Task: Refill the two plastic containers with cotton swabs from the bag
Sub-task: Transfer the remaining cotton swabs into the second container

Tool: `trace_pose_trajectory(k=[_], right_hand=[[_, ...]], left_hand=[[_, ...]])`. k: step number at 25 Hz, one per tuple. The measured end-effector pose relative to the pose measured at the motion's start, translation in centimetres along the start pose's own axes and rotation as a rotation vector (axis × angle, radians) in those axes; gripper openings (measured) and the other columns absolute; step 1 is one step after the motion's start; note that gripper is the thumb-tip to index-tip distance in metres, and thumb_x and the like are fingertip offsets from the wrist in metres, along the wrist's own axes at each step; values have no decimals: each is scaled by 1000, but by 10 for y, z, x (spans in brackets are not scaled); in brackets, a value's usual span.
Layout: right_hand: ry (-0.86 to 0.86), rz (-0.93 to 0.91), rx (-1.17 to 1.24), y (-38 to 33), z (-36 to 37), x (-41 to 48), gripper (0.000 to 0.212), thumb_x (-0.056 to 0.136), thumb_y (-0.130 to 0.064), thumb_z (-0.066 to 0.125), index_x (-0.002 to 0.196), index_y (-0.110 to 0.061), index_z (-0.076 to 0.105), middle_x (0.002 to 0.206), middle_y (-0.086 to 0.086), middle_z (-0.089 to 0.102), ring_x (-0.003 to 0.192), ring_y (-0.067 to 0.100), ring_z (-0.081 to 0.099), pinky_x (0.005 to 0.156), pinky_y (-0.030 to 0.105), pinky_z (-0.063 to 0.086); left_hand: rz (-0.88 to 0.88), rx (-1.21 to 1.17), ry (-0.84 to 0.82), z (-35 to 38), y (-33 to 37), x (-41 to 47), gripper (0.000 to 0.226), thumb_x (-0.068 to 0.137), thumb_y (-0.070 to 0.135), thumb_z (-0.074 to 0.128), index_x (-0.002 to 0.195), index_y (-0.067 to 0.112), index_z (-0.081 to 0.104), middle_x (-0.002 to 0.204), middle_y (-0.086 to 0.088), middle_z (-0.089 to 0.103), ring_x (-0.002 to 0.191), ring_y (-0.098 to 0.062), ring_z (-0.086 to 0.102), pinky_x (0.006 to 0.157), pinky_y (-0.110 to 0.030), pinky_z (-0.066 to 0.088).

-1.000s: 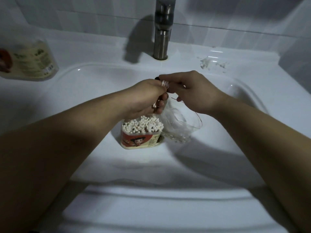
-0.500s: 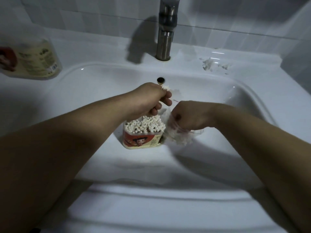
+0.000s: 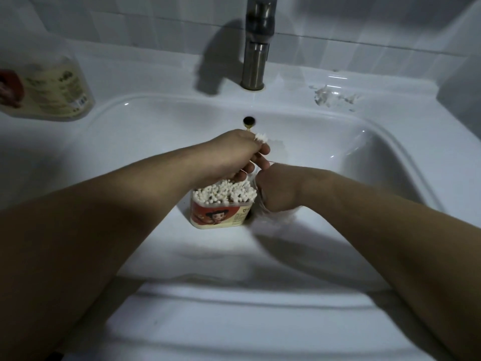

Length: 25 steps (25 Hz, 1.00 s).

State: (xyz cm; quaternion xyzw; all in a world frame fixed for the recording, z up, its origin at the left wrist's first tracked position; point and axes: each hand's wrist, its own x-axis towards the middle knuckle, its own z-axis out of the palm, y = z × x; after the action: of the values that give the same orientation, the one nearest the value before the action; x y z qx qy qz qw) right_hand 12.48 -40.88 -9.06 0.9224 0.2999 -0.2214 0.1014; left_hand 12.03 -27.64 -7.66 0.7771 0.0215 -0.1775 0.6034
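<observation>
A plastic container [image 3: 217, 214] with a red cartoon label stands in the sink basin, packed with upright cotton swabs [image 3: 223, 192]. Just above it my left hand [image 3: 234, 155] grips a small bundle of swabs [image 3: 261, 137], whose white tips stick out past my fingers. My right hand [image 3: 276, 188] is plunged into the clear plastic bag [image 3: 283, 217] right of the container; its fingers are hidden inside the bag. A second container [image 3: 52, 92] with a pale label lies on the counter at far left.
The white sink [image 3: 377, 157] fills the view, its overflow hole [image 3: 249, 121] behind my left hand. A metal faucet [image 3: 256, 48] rises at the back. Torn bits of clear plastic [image 3: 330, 97] lie on the counter at back right.
My right hand left the bundle at my left hand, dropped down and went into the bag beside the container. My left hand stayed above the container, still holding swabs.
</observation>
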Motion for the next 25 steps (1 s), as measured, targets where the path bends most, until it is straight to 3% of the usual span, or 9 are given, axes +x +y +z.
trace_pose_trajectory(k=[2, 5, 9, 13, 15, 18, 21, 25], right_hand=[[-115, 13, -69, -3, 0, -2, 31, 95, -25, 58, 65, -18, 52, 67, -1, 52, 64, 18, 51, 54, 27, 37], [-195, 47, -106, -2, 1, -3, 20, 94, -26, 57, 76, -18, 59, 75, -1, 56, 74, 19, 56, 60, 28, 42], [-127, 76, -57, 6, -4, -5, 18, 96, -27, 55, 86, -16, 66, 83, 1, 63, 80, 20, 59, 73, 31, 50], [-44, 38, -66, 8, -6, -4, 26, 104, -24, 44, 107, -10, 66, 94, 0, 61, 83, 14, 51, 78, 26, 38], [34, 19, -77, 10, -6, -4, 29, 105, -20, 37, 97, -9, 63, 86, -2, 53, 80, 12, 45, 71, 18, 31], [159, 26, 0, 13, -7, -4, 29, 102, -18, 41, 74, -15, 47, 75, -1, 49, 61, 9, 41, 54, 23, 29], [184, 47, 69, 13, -8, -3, 25, 101, -18, 43, 77, -16, 46, 70, -3, 45, 61, 14, 46, 51, 21, 30], [213, 36, 88, 15, -16, -6, 31, 94, -16, 52, 64, -23, 47, 67, -4, 50, 62, 14, 48, 52, 20, 33]], left_hand=[[3, 12, -3, -1, 0, -1, 22, 107, 17, 40, 93, 14, 57, 82, -7, 72, 61, -14, 47, 55, -27, 35], [1, 18, -28, -2, 1, -2, 22, 108, 20, 39, 95, 15, 56, 92, -10, 77, 66, -16, 56, 58, -28, 38], [18, 7, -29, -2, 3, -5, 24, 109, 20, 37, 97, 14, 56, 100, -12, 78, 70, -17, 64, 59, -28, 45], [74, -36, -27, 0, 6, -8, 24, 109, 18, 38, 96, 14, 57, 105, -9, 78, 71, -18, 65, 58, -28, 46], [84, -32, -20, 0, 7, -8, 24, 109, 17, 38, 95, 14, 58, 107, -9, 76, 69, -17, 64, 55, -27, 45], [82, 23, 0, -1, 7, -6, 25, 108, 15, 37, 94, 15, 58, 99, -5, 71, 63, -13, 62, 52, -23, 44], [80, 53, 3, 0, 6, -6, 26, 108, 15, 37, 93, 16, 58, 99, -4, 64, 64, -12, 61, 53, -25, 43], [72, 74, 7, -1, 4, -5, 26, 107, 14, 37, 93, 16, 59, 92, -1, 64, 67, -12, 64, 53, -25, 44]])
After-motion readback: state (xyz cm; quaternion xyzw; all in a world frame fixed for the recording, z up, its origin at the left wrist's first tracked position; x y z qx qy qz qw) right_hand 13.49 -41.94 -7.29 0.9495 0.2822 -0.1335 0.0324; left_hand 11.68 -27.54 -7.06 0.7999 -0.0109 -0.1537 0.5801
